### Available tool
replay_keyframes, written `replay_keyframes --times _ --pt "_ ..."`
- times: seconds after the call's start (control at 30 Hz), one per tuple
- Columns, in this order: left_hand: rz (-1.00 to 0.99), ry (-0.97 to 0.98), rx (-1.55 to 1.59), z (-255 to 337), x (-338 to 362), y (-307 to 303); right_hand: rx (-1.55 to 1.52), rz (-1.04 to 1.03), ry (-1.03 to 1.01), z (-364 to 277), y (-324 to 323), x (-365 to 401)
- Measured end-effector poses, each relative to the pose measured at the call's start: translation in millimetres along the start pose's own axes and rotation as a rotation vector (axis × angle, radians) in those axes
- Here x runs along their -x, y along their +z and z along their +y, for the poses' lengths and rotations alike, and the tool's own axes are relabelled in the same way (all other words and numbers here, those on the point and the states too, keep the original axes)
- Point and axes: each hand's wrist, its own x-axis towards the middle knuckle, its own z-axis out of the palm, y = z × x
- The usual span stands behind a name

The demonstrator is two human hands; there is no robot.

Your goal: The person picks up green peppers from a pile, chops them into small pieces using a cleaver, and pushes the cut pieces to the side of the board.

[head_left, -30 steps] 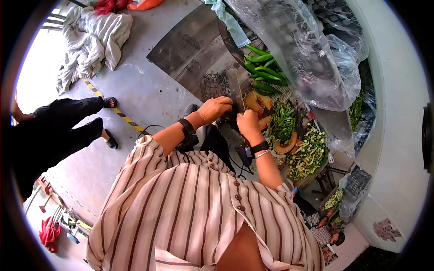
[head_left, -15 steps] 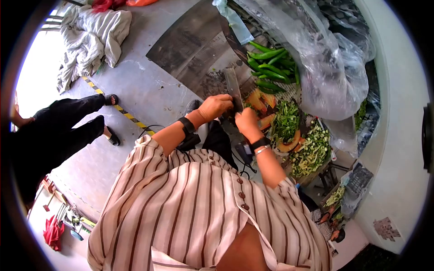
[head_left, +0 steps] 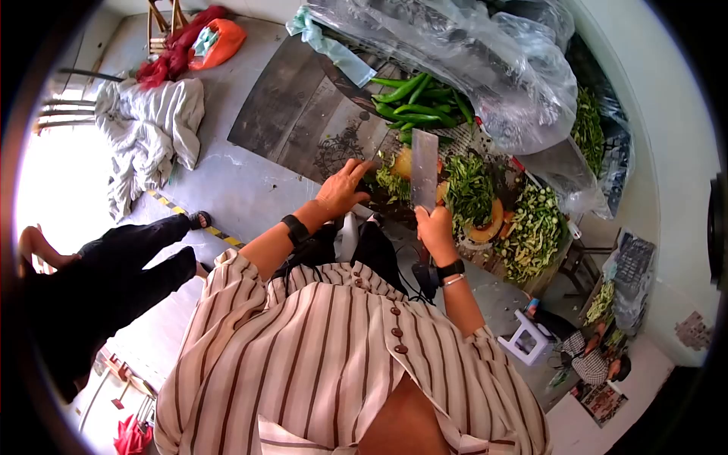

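My right hand (head_left: 436, 232) is closed round the handle of a cleaver (head_left: 425, 168), its broad blade pointing away from me over an orange-brown cutting surface (head_left: 485, 230). To the left, my left hand (head_left: 343, 191) is empty, fingers apart, at the table edge. A small heap of chopped greens (head_left: 393, 184) lies just right of its fingertips. Right of the blade is a darker pile of cut greens (head_left: 468, 189), and farther right a larger pile of pale green pieces (head_left: 528, 244). Whole long green peppers (head_left: 421, 101) lie beyond the blade.
Clear plastic sheeting (head_left: 523, 98) covers the table's far right side. Bare wooden tabletop (head_left: 284, 106) shows at left. A person in black trousers (head_left: 114, 262) stands at left; another person in a checked top (head_left: 591, 356) is at lower right, near a white stool (head_left: 527, 337).
My hands have moved apart: the left has come away from the cleaver to the left, while the right has swung the blade upright in view. The camera view has shifted.
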Motion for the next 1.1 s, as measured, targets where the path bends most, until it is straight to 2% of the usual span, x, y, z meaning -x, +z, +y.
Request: replay_keyframes --times 0.03,0.1,0.13,0.23,0.37,0.53,0.7,0.8,0.9,0.97,1.03,1.1 --pt "-0.008 0.006 -0.007 2.7 -3.5 0.3 -0.01 0.007 0.004 7.3 -5.4 7.5" --pt "0.047 -0.011 -0.112 10.5 -12.9 1.8 -0.062 0.075 0.133 17.9 -13.2 22.8" --pt "-0.006 -0.078 -0.133 17.9 -19.2 0.0 -0.111 0.1 0.195 19.5 -17.4 30.1" --pt "-0.049 -0.11 -0.169 20.6 -30.8 4.7 -0.191 0.176 0.249 40.4 -26.8 49.5" --pt "-0.109 -0.046 -0.232 22.8 -39.8 10.6 -0.346 0.292 0.282 73.0 -36.5 66.5" --pt "-0.227 -0.071 -0.228 49.7 -54.3 34.7 -0.447 0.374 0.329 90.6 -61.1 82.6" --pt "-0.237 0.013 -0.199 81.0 -72.0 83.4 -0.523 0.466 0.374 108.9 -80.6 94.8" --pt "-0.179 0.135 -0.363 106.8 -83.5 110.9 -0.522 0.492 0.378 132.9 -88.5 101.9" --pt "-0.166 0.178 -0.074 126.1 -96.8 131.8 -0.504 0.496 0.376 145.1 -97.0 105.8" --pt "-0.19 0.17 -0.07 147.9 -98.7 121.1 -0.516 0.515 0.421 149.1 -101.1 107.6" --pt "-0.165 0.304 0.004 162.1 -97.4 104.9 -0.527 0.511 0.412 153.0 -105.0 106.4" --pt "-0.099 0.275 0.008 157.2 -93.4 95.2 -0.536 0.5 0.394 154.8 -107.8 101.2"
